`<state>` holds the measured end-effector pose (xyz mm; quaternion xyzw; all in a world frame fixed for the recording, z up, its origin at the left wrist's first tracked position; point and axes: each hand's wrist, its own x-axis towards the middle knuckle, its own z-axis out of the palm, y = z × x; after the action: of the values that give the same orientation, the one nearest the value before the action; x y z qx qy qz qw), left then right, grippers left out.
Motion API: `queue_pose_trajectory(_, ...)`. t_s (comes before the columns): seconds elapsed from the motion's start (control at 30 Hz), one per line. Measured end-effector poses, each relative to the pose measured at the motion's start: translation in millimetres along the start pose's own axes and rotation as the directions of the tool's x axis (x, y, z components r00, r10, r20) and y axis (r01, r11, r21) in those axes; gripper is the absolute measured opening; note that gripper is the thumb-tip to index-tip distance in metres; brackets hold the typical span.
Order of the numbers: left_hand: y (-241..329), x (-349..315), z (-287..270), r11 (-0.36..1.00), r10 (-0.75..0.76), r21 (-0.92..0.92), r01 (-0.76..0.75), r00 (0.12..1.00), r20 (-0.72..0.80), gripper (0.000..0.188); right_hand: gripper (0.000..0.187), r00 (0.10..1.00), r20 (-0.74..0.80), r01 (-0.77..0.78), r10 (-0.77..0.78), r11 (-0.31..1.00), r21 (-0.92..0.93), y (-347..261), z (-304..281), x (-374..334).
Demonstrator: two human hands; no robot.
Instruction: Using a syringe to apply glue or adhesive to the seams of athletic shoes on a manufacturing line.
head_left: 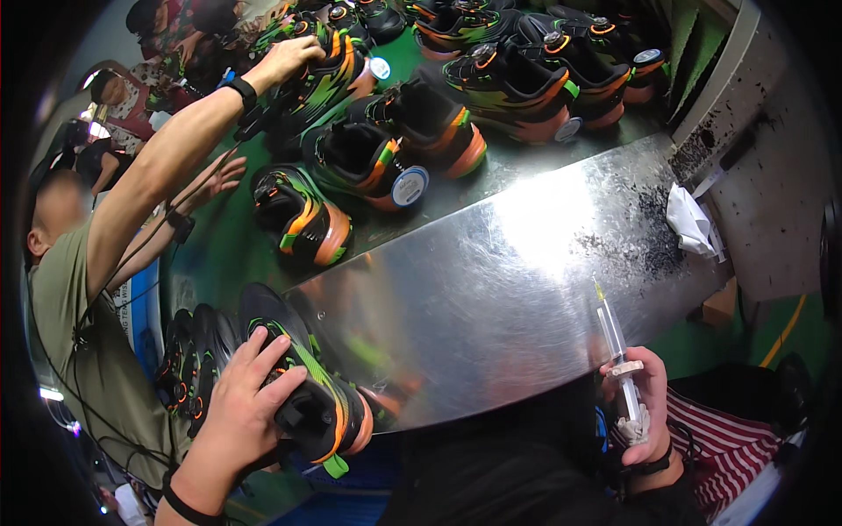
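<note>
My left hand (244, 399) is closed around the collar of a black sneaker (303, 373) with green and orange trim, at the metal table's left end. The shoe's heel points toward me, with a green pull tab (335, 466) at its back. In my right hand (651, 386) is a clear syringe (611, 324), upright, its yellow-green needle tip pointing up and away from me. Something whitish wraps the plunger end and the flange. The syringe stands apart from the sneaker, over the table's near right edge.
Several similar sneakers (517, 83) stand along the far side of the metal table (421, 307). A crumpled white cloth (688, 219) lies at the right by a dark-stained panel. On the left, a co-worker (96, 307) reaches across to the shoes. More shoes (197, 346) stand beside my left hand.
</note>
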<state>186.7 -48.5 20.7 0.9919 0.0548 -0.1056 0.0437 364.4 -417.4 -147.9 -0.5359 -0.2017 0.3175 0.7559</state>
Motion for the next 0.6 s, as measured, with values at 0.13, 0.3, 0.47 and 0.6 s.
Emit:
queue_pose_trajectory(0.13,0.6,5.8,-5.1,0.991,0.077,0.098,-0.088,0.990,0.114,0.056,0.116,0.999,0.053,0.010,-0.009,1.000,-0.020,5.8,-5.3,-0.9)
queue_pose_trajectory(0.3,5.7,4.0,-4.3,0.997,0.036,0.068,-0.042,0.996,0.082,0.067,0.117,0.996,0.090,0.025,-0.022,0.999,-0.035,14.1,-5.7,-2.7)
queue_pose_trajectory(0.47,14.5,19.2,40.8,0.981,-0.174,-0.152,0.123,0.901,-0.398,0.081,0.110,0.993,0.106,0.053,-0.047,0.997,-0.059,7.6,0.4,3.8)
queue_pose_trajectory(0.6,19.3,20.4,48.4,0.971,-0.172,-0.219,0.095,0.913,-0.369,0.080,0.113,0.981,0.155,0.134,-0.120,0.987,-0.084,7.1,-3.0,11.5)
